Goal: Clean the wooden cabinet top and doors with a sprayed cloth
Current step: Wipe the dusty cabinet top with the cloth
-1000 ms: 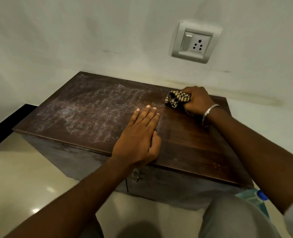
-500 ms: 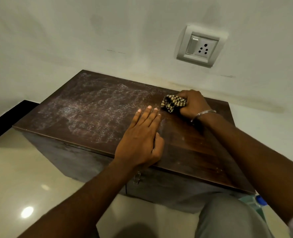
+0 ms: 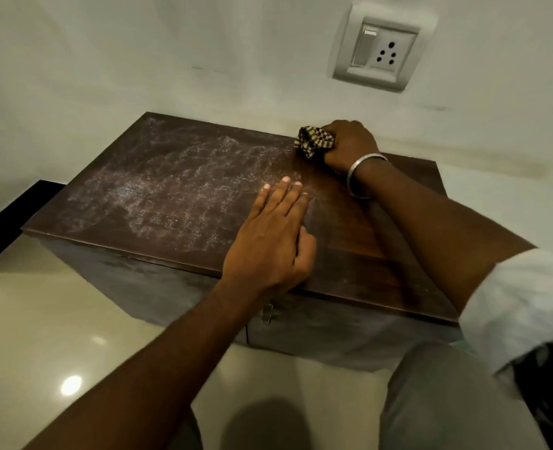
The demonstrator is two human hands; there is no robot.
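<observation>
Head view: the right hand (image 3: 350, 144) is fisted around the checked cloth (image 3: 314, 141) at the cabinet top's (image 3: 171, 190) back edge. The left hand (image 3: 268, 248) lies flat, fingers together. Right side looks clean; the left's dusty, doors (image 3: 333, 332) seemingly untouched. Maybe a third done.

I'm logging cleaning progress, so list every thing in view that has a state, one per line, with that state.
Dark wooden cabinet top: white dusty film on left and middle, right part looks wiped.
Cabinet doors: shut.
Checked brown-and-cream cloth: bunched, pressed near the back edge.
Right hand: shut on the cloth.
Left hand: open, flat on the top.
White wall switch: position unclear.
</observation>
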